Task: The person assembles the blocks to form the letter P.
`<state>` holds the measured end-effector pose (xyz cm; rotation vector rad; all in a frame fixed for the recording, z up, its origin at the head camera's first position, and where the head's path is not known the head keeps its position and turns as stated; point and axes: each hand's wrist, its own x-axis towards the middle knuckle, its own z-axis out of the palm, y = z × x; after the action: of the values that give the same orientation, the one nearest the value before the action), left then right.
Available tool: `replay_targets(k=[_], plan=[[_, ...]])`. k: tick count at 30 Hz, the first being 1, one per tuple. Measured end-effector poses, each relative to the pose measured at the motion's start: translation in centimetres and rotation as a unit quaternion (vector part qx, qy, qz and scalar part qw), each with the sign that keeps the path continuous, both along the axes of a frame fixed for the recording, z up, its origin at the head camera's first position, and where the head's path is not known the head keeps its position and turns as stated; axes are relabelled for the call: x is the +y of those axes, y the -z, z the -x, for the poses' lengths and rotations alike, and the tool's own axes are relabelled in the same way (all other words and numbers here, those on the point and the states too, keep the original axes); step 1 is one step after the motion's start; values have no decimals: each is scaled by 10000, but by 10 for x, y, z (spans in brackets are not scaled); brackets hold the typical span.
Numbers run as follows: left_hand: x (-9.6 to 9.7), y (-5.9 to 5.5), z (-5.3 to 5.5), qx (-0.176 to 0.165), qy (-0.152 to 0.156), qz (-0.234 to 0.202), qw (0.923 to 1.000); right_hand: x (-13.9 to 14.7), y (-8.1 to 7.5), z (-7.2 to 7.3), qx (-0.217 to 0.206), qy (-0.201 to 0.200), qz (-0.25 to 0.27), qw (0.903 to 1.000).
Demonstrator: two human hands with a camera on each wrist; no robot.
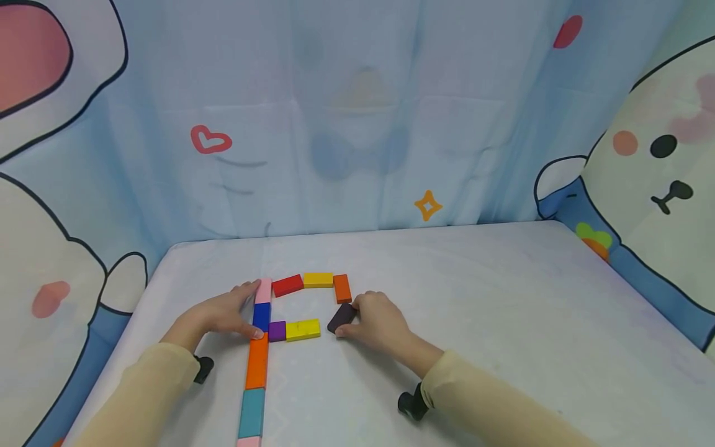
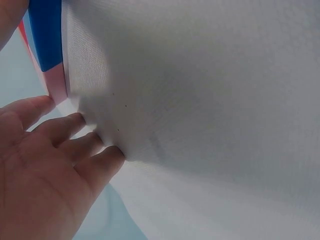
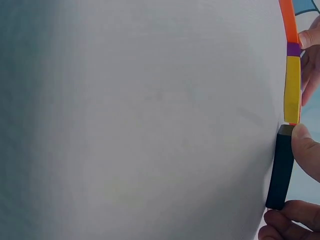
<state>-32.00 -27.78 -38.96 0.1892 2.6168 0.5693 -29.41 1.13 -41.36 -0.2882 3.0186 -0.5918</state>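
My right hand (image 1: 382, 324) pinches a black block (image 1: 342, 317) by its ends between thumb and fingers; the right wrist view shows the same block (image 3: 281, 167). It lies tilted, below an orange block (image 1: 342, 289) and right of a yellow block (image 1: 303, 329). My left hand (image 1: 224, 312) rests along the column's left side. Its fingertips touch the pink block (image 1: 264, 290) at the top, and its thumb lies where the blue block (image 1: 261, 316) meets the long orange block (image 1: 257, 361). In the left wrist view, the left fingers (image 2: 82, 148) are loosely extended.
A teal block (image 1: 252, 413) and another pink block (image 1: 249, 442) continue the column downward. A red block (image 1: 287, 285) and a second yellow block (image 1: 318, 280) form the top row. A purple block (image 1: 277, 331) adjoins the column. White cloth (image 1: 503, 310) covers the table; a printed curtain hangs behind.
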Motion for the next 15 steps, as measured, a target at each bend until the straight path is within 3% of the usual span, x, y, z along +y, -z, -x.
replay_targets(k=[8, 15], plan=[[0, 1, 0, -20, -1, -65, 10000, -3, 7, -6, 168, 137, 483, 9986], [-1, 2, 1, -25, -6, -67, 10000, -6, 12, -8, 67, 311, 1040, 9941]])
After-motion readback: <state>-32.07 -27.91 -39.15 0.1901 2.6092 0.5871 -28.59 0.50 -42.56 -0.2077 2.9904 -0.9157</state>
